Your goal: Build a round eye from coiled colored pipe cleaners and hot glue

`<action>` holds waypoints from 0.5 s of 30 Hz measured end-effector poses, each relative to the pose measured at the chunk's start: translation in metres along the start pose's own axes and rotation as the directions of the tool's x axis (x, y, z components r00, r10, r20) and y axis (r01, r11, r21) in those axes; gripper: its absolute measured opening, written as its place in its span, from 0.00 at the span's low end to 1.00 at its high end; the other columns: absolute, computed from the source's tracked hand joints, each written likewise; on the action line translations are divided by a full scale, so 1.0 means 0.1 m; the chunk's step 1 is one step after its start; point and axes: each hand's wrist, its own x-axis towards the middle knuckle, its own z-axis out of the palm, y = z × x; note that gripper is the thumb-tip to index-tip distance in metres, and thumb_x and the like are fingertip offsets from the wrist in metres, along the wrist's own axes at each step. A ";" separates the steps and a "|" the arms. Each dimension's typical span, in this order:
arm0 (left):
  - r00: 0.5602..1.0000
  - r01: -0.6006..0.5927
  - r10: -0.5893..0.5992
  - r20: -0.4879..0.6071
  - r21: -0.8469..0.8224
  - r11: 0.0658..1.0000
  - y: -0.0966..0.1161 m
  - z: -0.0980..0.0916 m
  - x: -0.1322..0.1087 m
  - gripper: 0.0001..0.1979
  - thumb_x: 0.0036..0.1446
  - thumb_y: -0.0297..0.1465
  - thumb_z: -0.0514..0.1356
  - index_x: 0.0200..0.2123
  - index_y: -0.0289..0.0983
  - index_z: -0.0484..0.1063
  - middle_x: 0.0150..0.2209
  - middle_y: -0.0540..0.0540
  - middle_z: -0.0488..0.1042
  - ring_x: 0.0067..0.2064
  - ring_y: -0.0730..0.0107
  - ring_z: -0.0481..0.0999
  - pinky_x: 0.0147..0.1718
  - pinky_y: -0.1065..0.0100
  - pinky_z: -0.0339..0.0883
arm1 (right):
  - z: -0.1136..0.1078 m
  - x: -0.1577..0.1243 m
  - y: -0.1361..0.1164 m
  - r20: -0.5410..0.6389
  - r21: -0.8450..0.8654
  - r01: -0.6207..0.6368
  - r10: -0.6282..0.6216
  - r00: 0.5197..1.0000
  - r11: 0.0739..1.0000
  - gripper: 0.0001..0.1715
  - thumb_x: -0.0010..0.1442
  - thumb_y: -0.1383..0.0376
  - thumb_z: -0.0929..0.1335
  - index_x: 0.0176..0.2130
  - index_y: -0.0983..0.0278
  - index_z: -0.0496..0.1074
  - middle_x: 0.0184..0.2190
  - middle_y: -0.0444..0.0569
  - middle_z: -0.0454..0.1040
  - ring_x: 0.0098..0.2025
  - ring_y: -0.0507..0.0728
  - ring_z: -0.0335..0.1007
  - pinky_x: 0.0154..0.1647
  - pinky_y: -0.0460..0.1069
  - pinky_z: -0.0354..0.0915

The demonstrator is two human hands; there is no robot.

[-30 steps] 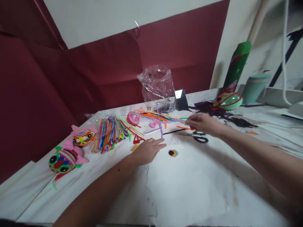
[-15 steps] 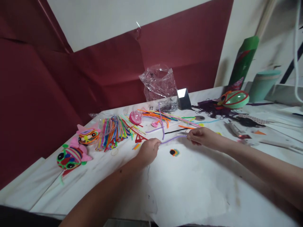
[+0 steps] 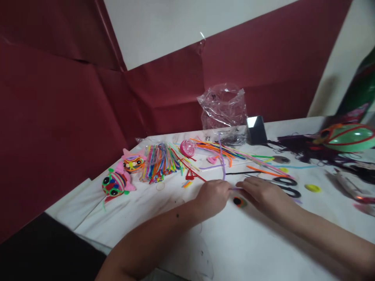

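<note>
My left hand (image 3: 213,196) and my right hand (image 3: 259,194) are close together on the white table (image 3: 249,242), both closed on a thin purple pipe cleaner (image 3: 236,188) that shows between them. A small round multicoloured coil (image 3: 239,201) lies just below the gap between the hands. Black-handled scissors (image 3: 285,186) rest just right of my right hand. Loose pipe cleaners (image 3: 222,150) lie beyond the hands.
A bundle of coloured pipe cleaners (image 3: 159,160) lies at the left beside two pink-eared craft faces (image 3: 115,183) (image 3: 133,162). A pink ball (image 3: 187,147), a clear plastic bag (image 3: 224,107), a small mirror block (image 3: 256,130) and a green ball (image 3: 348,137) stand farther back.
My hands picked up the purple pipe cleaner and came together, from apart to nearly touching. The camera swung left, so everything sits farther right in view.
</note>
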 end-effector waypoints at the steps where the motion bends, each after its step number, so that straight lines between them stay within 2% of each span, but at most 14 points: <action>1: 1.000 0.003 -0.004 0.011 0.033 0.999 0.01 -0.01 -0.01 0.08 0.61 0.29 0.52 0.34 0.35 0.70 0.33 0.45 0.76 0.36 0.66 0.75 0.37 0.67 0.67 | 0.01 -0.01 0.01 0.006 -0.009 0.028 -0.028 1.000 1.000 0.14 0.59 0.72 0.58 0.32 0.62 0.70 0.26 0.49 0.73 0.27 0.56 0.70 0.24 0.47 0.59; 5: 0.997 0.055 -0.061 0.042 0.131 0.990 0.04 -0.01 -0.03 0.09 0.62 0.31 0.50 0.34 0.35 0.67 0.30 0.45 0.76 0.32 0.64 0.76 0.31 0.67 0.67 | 0.04 -0.06 0.04 0.030 -0.053 0.074 -0.072 0.997 0.996 0.15 0.54 0.75 0.57 0.33 0.61 0.68 0.25 0.48 0.73 0.25 0.56 0.70 0.23 0.48 0.58; 11: 0.985 0.146 -0.162 0.063 0.200 0.969 -0.02 0.07 -0.04 0.08 0.63 0.32 0.48 0.36 0.35 0.65 0.27 0.45 0.74 0.29 0.64 0.76 0.27 0.67 0.65 | 0.19 -0.20 0.22 0.110 -0.086 -0.089 0.098 0.989 0.992 0.08 0.54 0.70 0.60 0.30 0.58 0.66 0.21 0.45 0.74 0.20 0.56 0.69 0.19 0.48 0.56; 15: 0.972 0.183 -0.212 0.098 0.249 0.951 -0.06 0.08 -0.05 0.09 0.63 0.32 0.47 0.37 0.34 0.65 0.27 0.44 0.74 0.28 0.62 0.76 0.26 0.67 0.65 | 0.28 -0.32 0.39 0.137 -0.140 -0.181 0.200 0.970 0.973 0.11 0.58 0.64 0.60 0.26 0.56 0.67 0.17 0.45 0.72 0.17 0.56 0.67 0.16 0.48 0.53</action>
